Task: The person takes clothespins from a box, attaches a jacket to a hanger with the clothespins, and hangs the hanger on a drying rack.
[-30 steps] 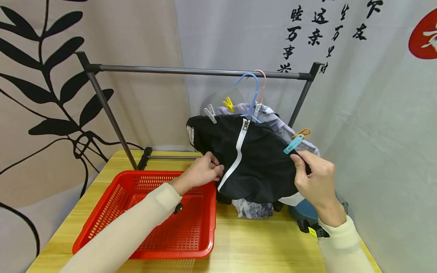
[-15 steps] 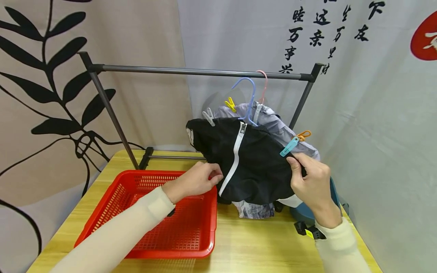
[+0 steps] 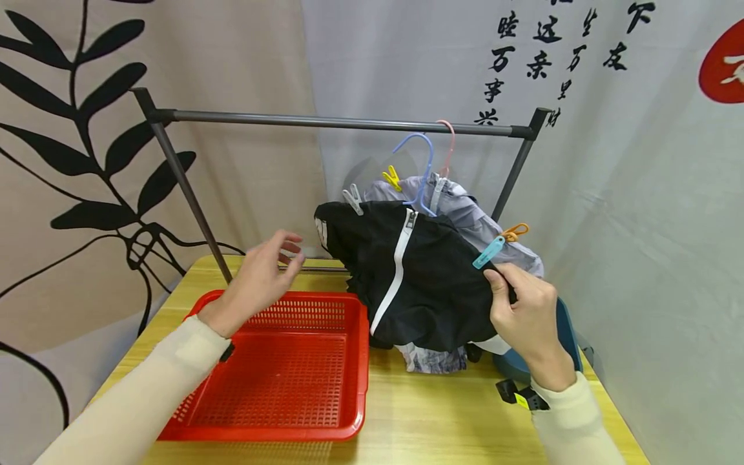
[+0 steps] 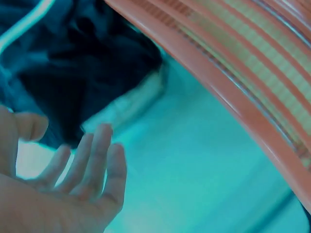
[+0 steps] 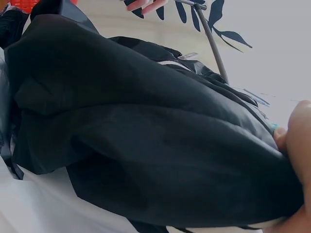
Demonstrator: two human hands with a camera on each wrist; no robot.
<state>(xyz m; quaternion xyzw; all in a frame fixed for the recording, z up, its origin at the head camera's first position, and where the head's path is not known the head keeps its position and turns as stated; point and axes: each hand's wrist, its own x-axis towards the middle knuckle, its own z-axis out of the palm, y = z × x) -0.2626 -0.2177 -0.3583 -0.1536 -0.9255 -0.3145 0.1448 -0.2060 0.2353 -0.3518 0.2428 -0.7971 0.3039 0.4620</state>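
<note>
A black jacket (image 3: 430, 278) with a white zipper hangs from a blue hanger (image 3: 425, 174) at the right of the rack. My right hand (image 3: 526, 316) pinches its right edge, just below a light blue clothespin (image 3: 489, 252). A white clothespin (image 3: 352, 199) is on the jacket's left shoulder. My left hand (image 3: 264, 278) hovers above the back of the red basket (image 3: 351, 429), fingers loosely bent and holding nothing. The left wrist view shows the same hand (image 4: 73, 189) with spread fingers near the dark cloth (image 4: 82, 68). The jacket (image 5: 146, 136) fills most of the right wrist view.
The grey metal rack (image 3: 325, 121) spans the table (image 3: 442, 420). Behind the jacket, a grey garment (image 3: 473, 216) hangs on a pink hanger (image 3: 451, 148), with yellow (image 3: 392, 177) and orange (image 3: 515, 231) clothespins. A blue container (image 3: 566, 336) stands behind my right wrist.
My left hand has come away from the jacket's left side and moved left and up, over the basket. My right hand still pinches the edge, shifted slightly left; the blue hanger's hook sits slightly lower.
</note>
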